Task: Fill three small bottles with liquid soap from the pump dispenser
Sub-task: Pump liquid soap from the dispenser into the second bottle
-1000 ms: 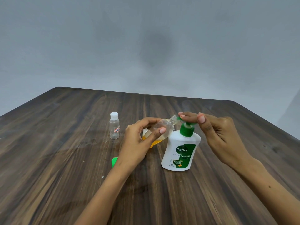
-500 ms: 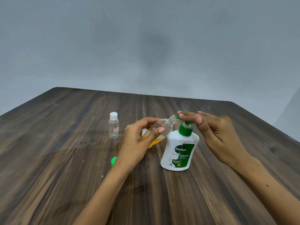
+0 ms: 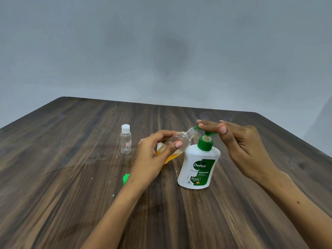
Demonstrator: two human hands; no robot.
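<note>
Bottle, gripped in your left hand, tilts neck-up to the dispenser spout; your right hand's straight fingers press the pump.

One camera sits on my head, looking forward and down across the bench toward a grey wall. It is close: my forearms enter from the bottom edge, my fingers mid-frame.

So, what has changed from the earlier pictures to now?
The pump head has risen under the right hand, showing more stem. The left hand still holds the tilted small bottle at the spout; the capped bottle and green cap stayed put.
</note>
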